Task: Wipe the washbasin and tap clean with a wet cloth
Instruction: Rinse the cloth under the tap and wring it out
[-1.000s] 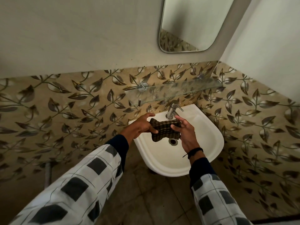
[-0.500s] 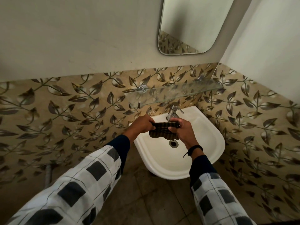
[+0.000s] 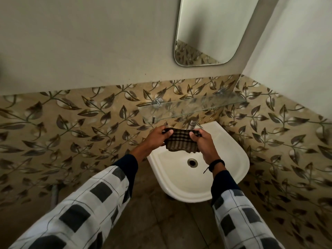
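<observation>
While both arms reach forward over the basin in the head view, the left hand (image 3: 156, 138) and the right hand (image 3: 204, 142) each pinch an upper corner of a dark brown checked cloth (image 3: 181, 141), thumbs on the near face and fingers curled behind it. The cloth is stretched flat between the two hands and hangs a little below them, held in the air above the back part of the white ceramic washbasin (image 3: 231, 159), apart from its surface. The round metal drain (image 3: 192, 162) lies just below the cloth's lower edge in the picture. Behind the cloth's upper edge, the chrome tap (image 3: 192, 124) stands at the back rim of the basin, partly hidden by the cloth. Above the tap, a clear glass shelf (image 3: 194, 106) runs along the wall of leaf-patterned brown tiles (image 3: 80, 123), and a rounded mirror (image 3: 212, 29) hangs on the plain wall higher up. The person wears white sleeves with grey checks (image 3: 93, 209) over dark cuffs, and a black wristband (image 3: 216, 164) circles the right wrist.
</observation>
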`<state>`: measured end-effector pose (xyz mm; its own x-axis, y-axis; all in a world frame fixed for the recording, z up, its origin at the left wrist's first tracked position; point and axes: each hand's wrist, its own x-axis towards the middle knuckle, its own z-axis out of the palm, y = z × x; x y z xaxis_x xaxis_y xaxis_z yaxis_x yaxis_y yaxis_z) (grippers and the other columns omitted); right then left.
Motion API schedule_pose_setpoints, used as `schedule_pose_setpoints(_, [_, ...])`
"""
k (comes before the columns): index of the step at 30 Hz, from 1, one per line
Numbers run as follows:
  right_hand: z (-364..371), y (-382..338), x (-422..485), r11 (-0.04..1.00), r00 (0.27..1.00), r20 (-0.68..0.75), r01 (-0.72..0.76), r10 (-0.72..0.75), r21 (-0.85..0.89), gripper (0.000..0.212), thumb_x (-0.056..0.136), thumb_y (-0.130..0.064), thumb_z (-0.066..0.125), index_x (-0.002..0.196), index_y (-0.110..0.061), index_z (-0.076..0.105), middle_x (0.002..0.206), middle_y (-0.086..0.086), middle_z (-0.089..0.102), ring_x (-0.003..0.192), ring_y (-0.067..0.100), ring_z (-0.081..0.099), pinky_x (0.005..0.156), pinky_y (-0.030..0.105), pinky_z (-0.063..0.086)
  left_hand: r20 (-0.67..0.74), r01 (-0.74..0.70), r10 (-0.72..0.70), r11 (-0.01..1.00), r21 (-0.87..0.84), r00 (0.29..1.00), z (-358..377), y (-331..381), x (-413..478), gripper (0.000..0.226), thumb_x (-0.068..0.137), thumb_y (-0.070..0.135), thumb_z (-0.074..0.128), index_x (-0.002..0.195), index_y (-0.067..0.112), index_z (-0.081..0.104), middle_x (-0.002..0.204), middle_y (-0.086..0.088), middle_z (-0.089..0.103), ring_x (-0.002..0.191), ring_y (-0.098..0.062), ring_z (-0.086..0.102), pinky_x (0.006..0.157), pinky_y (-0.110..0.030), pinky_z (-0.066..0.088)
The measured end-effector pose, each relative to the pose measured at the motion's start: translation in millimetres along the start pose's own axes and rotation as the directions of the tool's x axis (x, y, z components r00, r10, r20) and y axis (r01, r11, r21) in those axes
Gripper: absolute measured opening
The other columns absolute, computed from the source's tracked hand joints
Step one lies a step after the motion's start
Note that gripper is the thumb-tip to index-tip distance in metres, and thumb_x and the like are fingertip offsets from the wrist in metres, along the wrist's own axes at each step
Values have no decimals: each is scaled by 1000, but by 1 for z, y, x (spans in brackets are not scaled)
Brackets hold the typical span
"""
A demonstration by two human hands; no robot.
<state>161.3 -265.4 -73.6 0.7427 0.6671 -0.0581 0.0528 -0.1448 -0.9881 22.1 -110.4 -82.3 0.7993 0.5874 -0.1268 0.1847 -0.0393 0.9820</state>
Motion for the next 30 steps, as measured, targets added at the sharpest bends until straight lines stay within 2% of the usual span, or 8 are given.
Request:
schedule_pose_setpoints(3, [3,-1,3,999,999,-32,11,-12,-40,17,95,-26,62,104,-12,65,99,13,69,86,33,65,60,34,53,-39,99,-107,978,-183,993,5,4,-4,10,96,37,64,98,28,68,94,2,76,76,-14,75,58,-29,59])
schedule_pose_setpoints(7, [4,-9,11,998,996,-78,36,-41,-60,15,94,-27,63,105,-17,67,108,12,69,101,32,67,84,55,57,38,190,-187,937,-294,982,5,16,-6,43,78,11,84,115,17,63,100,-6,77,81,-22,76,63,-31,60])
schedule_pose_setpoints(11, [2,-29,25,995,1000,13,21,-22,98,43,86,-18,74,127,-14,59,121,12,66,111,30,65,93,50,55,-62,144,-170,944,-298,984,3,36,-2,62,79,-7,77,127,21,50,114,-8,69,86,-24,74,58,-30,59])
schedule_pose_setpoints(13, [3,-41,34,967,991,132,-33,0,252,62,80,-5,77,135,-14,51,127,14,63,114,31,64,97,50,53,-150,88,-131,961,-262,980,-2,47,3,60,83,-6,73,129,25,48,116,-8,65,92,-24,70,55,-29,59])
schedule_pose_setpoints(16, [8,-62,50,953,973,229,-40,-32,300,72,74,5,78,136,-18,50,124,13,64,111,29,65,98,48,53,-257,-22,-19,987,-158,966,-18,62,12,51,87,-2,70,126,25,50,112,-6,62,91,-21,69,57,-31,61])
schedule_pose_setpoints(23, [51,-112,87,983,981,104,154,-164,97,62,76,0,80,131,-11,53,119,10,66,108,26,67,95,49,55,-445,-108,158,985,135,882,-59,88,36,36,86,14,77,106,21,49,93,-1,64,76,-20,73,60,-37,64])
schedule_pose_setpoints(27, [72,-110,104,941,975,73,224,-212,-254,55,81,-10,78,129,-4,53,139,14,52,126,28,52,104,39,47,-394,-28,232,888,459,890,-71,85,41,32,86,19,73,110,16,52,91,-1,61,80,-21,65,64,-32,54])
schedule_pose_setpoints(30, [81,-97,110,864,979,118,202,-166,-460,50,84,-14,76,128,-5,55,132,14,57,121,27,55,89,20,41,-361,37,209,821,570,909,-79,76,43,18,85,16,69,100,15,59,85,0,61,83,-22,64,64,-27,43])
